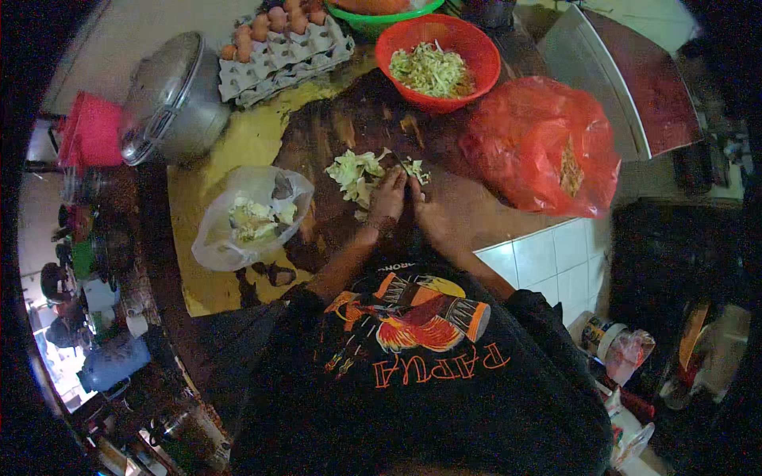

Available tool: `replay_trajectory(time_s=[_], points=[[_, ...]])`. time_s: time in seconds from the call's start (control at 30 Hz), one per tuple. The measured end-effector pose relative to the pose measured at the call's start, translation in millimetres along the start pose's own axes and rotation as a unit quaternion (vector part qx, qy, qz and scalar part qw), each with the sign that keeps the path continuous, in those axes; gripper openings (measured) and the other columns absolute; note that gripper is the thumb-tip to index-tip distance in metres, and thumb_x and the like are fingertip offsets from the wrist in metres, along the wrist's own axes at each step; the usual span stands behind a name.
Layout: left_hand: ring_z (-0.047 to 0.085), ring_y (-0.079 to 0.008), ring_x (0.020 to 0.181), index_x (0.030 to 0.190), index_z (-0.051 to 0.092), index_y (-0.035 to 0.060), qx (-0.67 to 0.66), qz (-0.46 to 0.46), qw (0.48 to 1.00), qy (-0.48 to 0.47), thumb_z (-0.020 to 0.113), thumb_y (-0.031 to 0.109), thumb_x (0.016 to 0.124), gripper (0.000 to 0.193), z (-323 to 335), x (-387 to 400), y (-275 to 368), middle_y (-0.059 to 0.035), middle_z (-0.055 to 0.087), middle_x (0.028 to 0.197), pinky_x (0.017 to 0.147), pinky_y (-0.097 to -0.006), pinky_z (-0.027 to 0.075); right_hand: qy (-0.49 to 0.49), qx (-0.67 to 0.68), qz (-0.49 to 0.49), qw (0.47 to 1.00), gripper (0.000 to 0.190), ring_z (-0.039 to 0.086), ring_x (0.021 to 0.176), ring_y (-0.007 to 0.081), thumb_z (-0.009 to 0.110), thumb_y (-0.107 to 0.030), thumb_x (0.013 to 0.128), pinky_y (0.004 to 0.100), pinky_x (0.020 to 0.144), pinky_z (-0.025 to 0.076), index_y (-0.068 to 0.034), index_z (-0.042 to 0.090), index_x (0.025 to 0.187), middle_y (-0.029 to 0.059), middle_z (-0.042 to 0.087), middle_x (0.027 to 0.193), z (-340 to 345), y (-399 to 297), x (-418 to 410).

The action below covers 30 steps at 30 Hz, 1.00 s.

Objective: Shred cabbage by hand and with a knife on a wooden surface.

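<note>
Chopped pale green cabbage (356, 174) lies in a loose heap on the dark, worn tabletop (333, 128). My left hand (388, 199) presses on the right side of this heap with its fingers together. Close beside it, my right hand (421, 199) is closed around a knife, whose dark blade (399, 159) points away from me between the heap and a few cut shreds (417, 169) on the right. The knife's handle is hidden in the hand. Beyond the hands, a red plastic bowl (437, 65) holds shredded cabbage.
A clear plastic bag (253, 217) with cabbage pieces lies left, a red plastic bag (545, 146) right. Farther back stand a lidded metal pot (172, 101), grey egg trays (286, 56) with several brown eggs, and a green basin (387, 21). The table's near edge meets white tiles (553, 250).
</note>
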<state>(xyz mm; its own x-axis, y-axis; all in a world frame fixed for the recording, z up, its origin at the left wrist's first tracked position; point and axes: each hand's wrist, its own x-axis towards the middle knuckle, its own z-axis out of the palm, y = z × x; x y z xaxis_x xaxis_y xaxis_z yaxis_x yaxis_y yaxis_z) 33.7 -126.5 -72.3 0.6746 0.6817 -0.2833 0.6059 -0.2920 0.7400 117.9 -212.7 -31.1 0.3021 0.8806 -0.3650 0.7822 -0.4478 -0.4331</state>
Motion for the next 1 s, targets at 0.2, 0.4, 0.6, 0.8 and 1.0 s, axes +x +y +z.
replay_trajectory(time_s=[0.2, 0.4, 0.6, 0.8, 1.0], points=[[0.052, -0.0216, 0.075, 0.106, 0.044, 0.0113, -0.020, 0.044, 0.988, 0.147, 0.045, 0.028, 0.078, 0.033, 9, 3, -9, -0.0120, 0.052, 0.092, 0.060, -0.0303, 0.042, 0.112, -0.069, -0.064, 0.989, 0.056, 0.050, 0.043, 0.0275, 0.036, -0.006, 0.072, 0.0385, 0.036, 0.041, -0.007, 0.012, 0.122, 0.0203, 0.052, 0.065, 8, 6, -2], [0.031, -0.0190, 0.106, 0.110, 0.033, -0.0008, -0.234, 0.155, 0.951, 0.127, 0.033, 0.022, 0.083, 0.035, 37, 14, -64, -0.0095, 0.037, 0.108, 0.089, -0.0279, 0.026, 0.013, 0.061, -0.021, 0.998, 0.043, 0.053, 0.062, 0.0343, 0.021, -0.028, 0.083, 0.0432, 0.053, 0.041, -0.009, 0.020, 0.121, 0.0250, 0.050, 0.086, 21, 24, -21], [0.036, -0.0164, 0.101, 0.104, 0.039, -0.0019, -0.414, -0.107, 0.903, -0.037, 0.041, 0.019, 0.080, 0.032, 8, 9, -13, -0.0070, 0.038, 0.107, 0.086, -0.0270, 0.032, 0.136, 0.330, -0.123, 0.926, 0.040, 0.052, 0.070, 0.0306, 0.021, -0.024, 0.083, 0.0383, 0.061, 0.041, -0.010, 0.023, 0.120, 0.0240, 0.050, 0.089, 71, 57, -5], [0.038, -0.0146, 0.099, 0.110, 0.035, 0.0021, 0.265, 0.123, 0.951, 0.101, 0.047, 0.015, 0.077, 0.037, 13, 6, -23, -0.0043, 0.038, 0.107, 0.079, -0.0251, 0.036, 0.278, 0.223, -0.229, 0.906, 0.040, 0.051, 0.057, 0.0318, 0.019, -0.016, 0.083, 0.0368, 0.050, 0.043, -0.011, 0.017, 0.122, 0.0232, 0.050, 0.082, 41, 30, -8], [0.039, -0.0194, 0.100, 0.110, 0.038, 0.0037, -0.489, -0.035, 0.871, -0.042, 0.042, 0.013, 0.078, 0.033, 14, 10, -44, -0.0076, 0.039, 0.109, 0.082, -0.0262, 0.035, 0.041, -0.008, -0.018, 0.999, 0.043, 0.050, 0.054, 0.0331, 0.022, -0.012, 0.081, 0.0391, 0.048, 0.043, -0.010, 0.012, 0.123, 0.0249, 0.050, 0.076, 13, 9, -19]])
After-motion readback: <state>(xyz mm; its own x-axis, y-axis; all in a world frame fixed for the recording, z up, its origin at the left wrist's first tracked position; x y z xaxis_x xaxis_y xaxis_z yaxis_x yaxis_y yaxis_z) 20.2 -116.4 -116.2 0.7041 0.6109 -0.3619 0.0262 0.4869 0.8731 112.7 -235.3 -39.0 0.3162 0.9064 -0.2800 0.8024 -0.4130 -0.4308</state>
